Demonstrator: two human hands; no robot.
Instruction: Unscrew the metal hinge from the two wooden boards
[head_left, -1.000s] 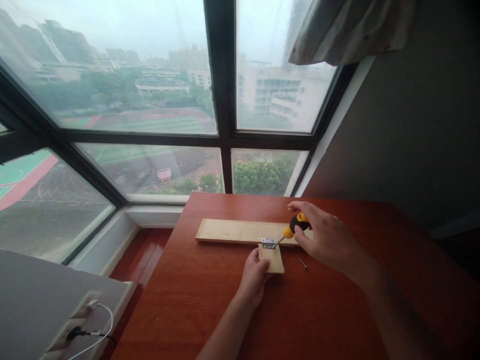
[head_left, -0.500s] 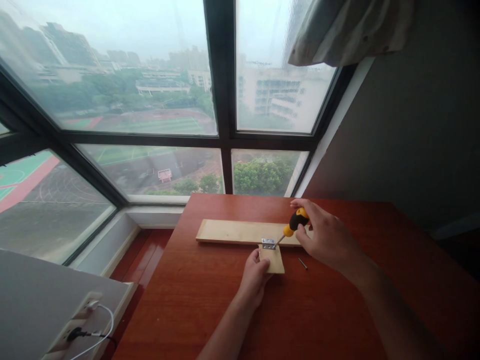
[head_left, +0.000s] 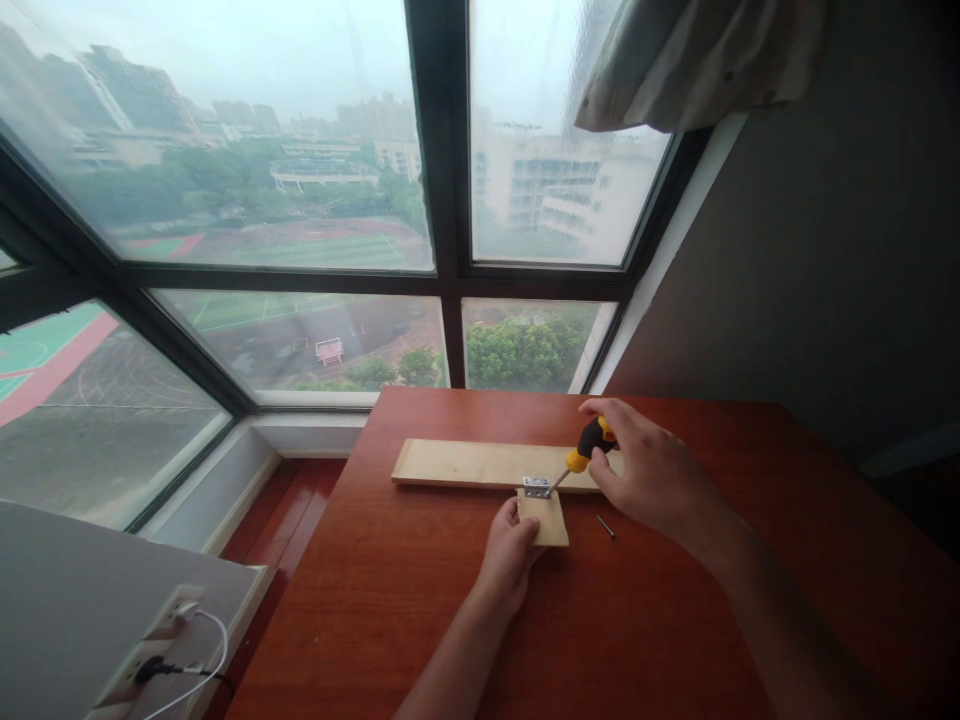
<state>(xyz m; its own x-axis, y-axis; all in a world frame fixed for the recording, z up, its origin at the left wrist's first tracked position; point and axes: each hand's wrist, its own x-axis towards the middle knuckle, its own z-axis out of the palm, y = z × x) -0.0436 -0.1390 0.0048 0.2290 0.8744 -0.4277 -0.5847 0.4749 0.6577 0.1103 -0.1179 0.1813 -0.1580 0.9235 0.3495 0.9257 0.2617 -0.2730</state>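
Observation:
My left hand (head_left: 512, 550) grips a small pale wooden block (head_left: 547, 520), thumb on its upper face. At the block's far edge sits a silver metal hinge (head_left: 537, 487). My right hand (head_left: 652, 465) is closed around the yellow and black handle of a screwdriver (head_left: 592, 440). The screwdriver slants down to the left, and its tip meets the right side of the hinge; the screw under it is too small to make out. Just behind the hinge lies a long pale wooden board (head_left: 472, 463), its right end partly covered by my right hand.
A loose screw (head_left: 606, 527) lies on the reddish-brown table (head_left: 360, 600), right of the block. Beyond the table's far edge stands a dark-framed window (head_left: 450, 290). At lower left, a white cable (head_left: 223, 640) and a black plug (head_left: 150, 668) are in wall sockets.
Almost nothing differs. My right hand and the screwdriver handle have shifted very slightly; the tip stays at the hinge and my left hand keeps its hold on the block.

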